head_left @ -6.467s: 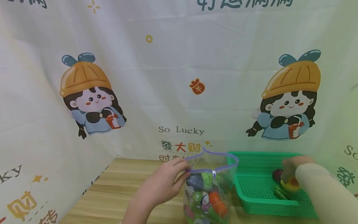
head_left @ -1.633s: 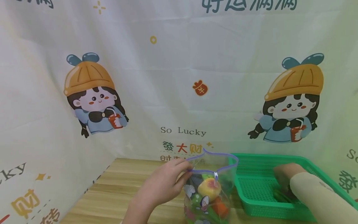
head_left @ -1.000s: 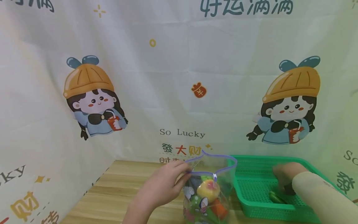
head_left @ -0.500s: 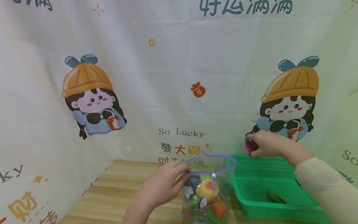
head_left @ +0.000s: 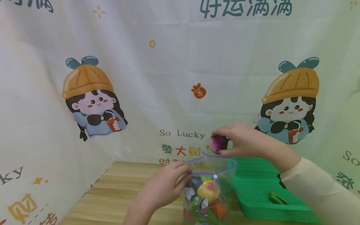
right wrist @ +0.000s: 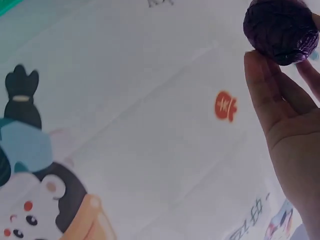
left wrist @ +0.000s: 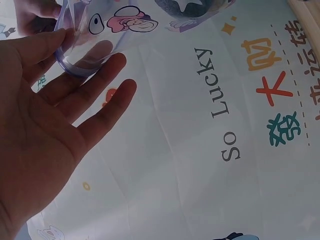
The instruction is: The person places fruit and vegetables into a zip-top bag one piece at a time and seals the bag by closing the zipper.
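My right hand holds a round purple toy cabbage by its sides, just above the open mouth of a clear zip bag. The right wrist view shows the veined dark skin of the purple toy cabbage at the fingertips. On the bag's left, my left hand pinches the purple-edged rim between thumb and fingers. Through the printed plastic I see a yellow-pink toy peach, an orange piece and green and dark pieces. In the left wrist view, the left hand has its outer fingers extended beside the plastic.
A green plastic basket stands right of the bag, with a green toy vegetable lying inside. The wooden table extends to the left. A printed cloth hangs behind and at the sides.
The peach has gone from the basket into the bag. My right hand has then lifted the purple toy cabbage from the basket and carried it left over the bag. The left hand stays put.
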`<state>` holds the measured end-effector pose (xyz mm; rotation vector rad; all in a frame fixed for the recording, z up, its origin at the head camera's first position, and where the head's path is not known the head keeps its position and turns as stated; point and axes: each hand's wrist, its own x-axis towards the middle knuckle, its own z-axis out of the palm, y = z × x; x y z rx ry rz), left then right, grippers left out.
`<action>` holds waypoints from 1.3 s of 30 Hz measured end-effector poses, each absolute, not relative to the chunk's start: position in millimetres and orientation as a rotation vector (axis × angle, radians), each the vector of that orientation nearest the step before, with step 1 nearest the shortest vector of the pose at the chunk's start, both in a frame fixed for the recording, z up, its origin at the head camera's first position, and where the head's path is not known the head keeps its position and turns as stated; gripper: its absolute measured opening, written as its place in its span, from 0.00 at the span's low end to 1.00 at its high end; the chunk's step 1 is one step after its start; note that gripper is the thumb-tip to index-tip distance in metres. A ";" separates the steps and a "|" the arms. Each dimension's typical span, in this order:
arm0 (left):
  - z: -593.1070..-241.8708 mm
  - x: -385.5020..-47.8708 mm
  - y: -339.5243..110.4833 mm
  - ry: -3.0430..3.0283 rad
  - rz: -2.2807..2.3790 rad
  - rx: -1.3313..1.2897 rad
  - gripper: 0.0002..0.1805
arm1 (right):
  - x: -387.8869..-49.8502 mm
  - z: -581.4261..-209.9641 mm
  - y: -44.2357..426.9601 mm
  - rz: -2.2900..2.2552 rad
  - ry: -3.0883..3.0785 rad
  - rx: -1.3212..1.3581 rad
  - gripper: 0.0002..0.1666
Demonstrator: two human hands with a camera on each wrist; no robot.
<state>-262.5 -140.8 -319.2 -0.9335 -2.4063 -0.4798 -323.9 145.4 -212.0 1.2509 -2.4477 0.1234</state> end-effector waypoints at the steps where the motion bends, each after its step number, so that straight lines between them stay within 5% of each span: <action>1: -319.3 -262.7 -140.5 -2.405 -0.487 -0.937 0.05 | -324.0 -214.5 141.0 0.138 -2.435 1.288 0.24; 11: -318.6 -264.2 -139.9 -2.402 -0.503 -0.956 0.04 | -331.0 -241.4 116.6 0.241 -2.605 1.458 0.24; 24: -316.4 -265.5 -138.6 -2.390 -0.492 -0.961 0.05 | -327.9 -241.4 122.4 0.108 -2.651 1.349 0.19; 33: -316.5 -264.0 -139.5 -2.409 -0.474 -0.940 0.05 | -338.8 -237.7 158.2 -0.016 -2.688 1.033 0.04; 39: -316.9 -263.3 -139.6 -2.424 -0.472 -0.941 0.06 | -366.4 -274.1 198.6 -0.125 -2.887 0.965 0.08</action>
